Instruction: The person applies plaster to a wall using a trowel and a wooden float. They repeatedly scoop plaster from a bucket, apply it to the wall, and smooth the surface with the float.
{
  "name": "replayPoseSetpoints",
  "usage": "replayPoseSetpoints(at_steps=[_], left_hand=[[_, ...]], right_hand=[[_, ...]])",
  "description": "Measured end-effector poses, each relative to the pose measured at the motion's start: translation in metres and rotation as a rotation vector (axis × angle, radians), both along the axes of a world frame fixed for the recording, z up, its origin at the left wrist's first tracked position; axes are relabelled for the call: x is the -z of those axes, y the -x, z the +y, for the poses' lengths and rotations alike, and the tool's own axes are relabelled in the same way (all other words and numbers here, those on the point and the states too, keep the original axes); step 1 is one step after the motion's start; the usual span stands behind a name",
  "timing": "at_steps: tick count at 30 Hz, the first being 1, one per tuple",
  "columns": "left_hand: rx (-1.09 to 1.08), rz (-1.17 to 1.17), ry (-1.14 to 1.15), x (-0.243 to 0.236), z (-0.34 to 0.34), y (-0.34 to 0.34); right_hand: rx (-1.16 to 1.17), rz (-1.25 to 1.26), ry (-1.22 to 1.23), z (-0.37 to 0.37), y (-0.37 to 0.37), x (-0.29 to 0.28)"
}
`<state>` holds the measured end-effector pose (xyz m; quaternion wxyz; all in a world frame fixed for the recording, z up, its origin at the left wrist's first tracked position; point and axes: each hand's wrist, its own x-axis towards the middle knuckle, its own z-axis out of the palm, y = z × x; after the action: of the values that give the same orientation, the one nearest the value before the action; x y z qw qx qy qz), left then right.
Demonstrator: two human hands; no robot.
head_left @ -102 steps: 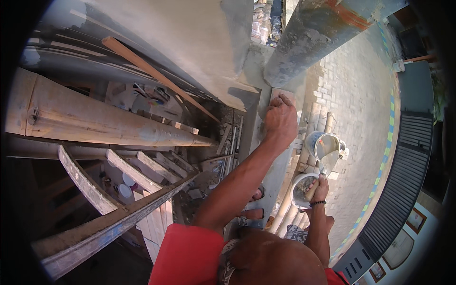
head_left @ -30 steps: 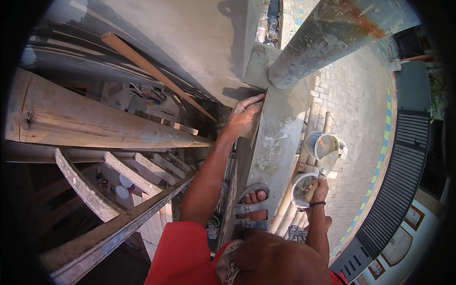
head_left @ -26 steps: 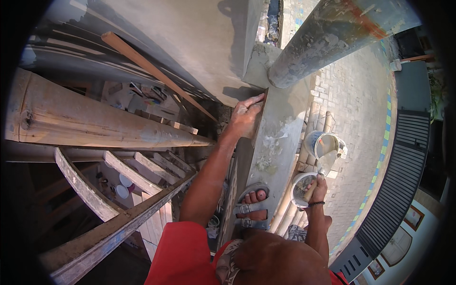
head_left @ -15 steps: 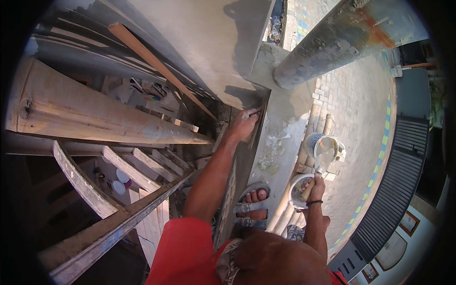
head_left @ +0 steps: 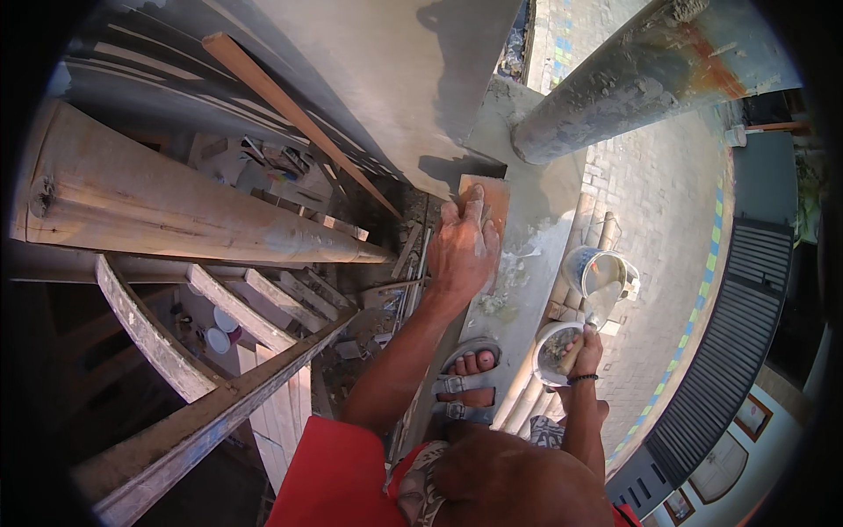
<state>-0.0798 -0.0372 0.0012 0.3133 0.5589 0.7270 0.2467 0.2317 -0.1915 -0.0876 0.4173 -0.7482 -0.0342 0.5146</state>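
Note:
My left hand (head_left: 461, 250) grips a flat reddish-brown wooden float (head_left: 498, 204), which lies flat on the grey cement ledge (head_left: 549, 189) beside a wall. Its fingers are on the float's upper side, so any handle is hidden. A trowel is held in my right hand (head_left: 588, 349), closed around its wooden handle (head_left: 572, 354). The trowel's cement-smeared blade (head_left: 602, 301) points forward over a white-and-blue bucket (head_left: 577, 265). Right beside my right hand stands a second bucket (head_left: 543, 338) with a pale rim; its dark contents are partly hidden.
A large grey pillar (head_left: 606, 88) rises at the ledge's far right. Bamboo poles (head_left: 516, 393) run alongside the ledge. To the left are a thick bamboo pole (head_left: 176, 193), a slanting wooden batten (head_left: 290, 114) and a wooden frame (head_left: 219, 400) over a lower level. My sandalled foot (head_left: 474, 362) stands on the ledge.
My left hand has turned the float from edge-on at the ledge's left side to flat on top, moving slightly right and nearer. My right hand and the trowel have hardly moved.

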Motion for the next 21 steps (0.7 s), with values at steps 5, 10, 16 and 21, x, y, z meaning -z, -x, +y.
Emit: replayPoseSetpoints(at_steps=[5, 10, 16, 21], left_hand=[[0.081, 0.229, 0.086, -0.011, 0.014, -0.038], [0.091, 0.405, 0.076, 0.005, 0.027, -0.061], [0.274, 0.417, 0.259, 0.007, -0.007, -0.081], [0.362, 0.394, 0.230, -0.007, -0.051, -0.084]], right_hand=[[-0.005, 0.027, -0.022, 0.006, 0.004, -0.002], [0.001, 0.014, -0.026, 0.007, 0.000, -0.002], [0.002, -0.002, -0.036, -0.006, -0.011, 0.001], [0.062, 0.023, -0.018, -0.010, -0.018, -0.002]])
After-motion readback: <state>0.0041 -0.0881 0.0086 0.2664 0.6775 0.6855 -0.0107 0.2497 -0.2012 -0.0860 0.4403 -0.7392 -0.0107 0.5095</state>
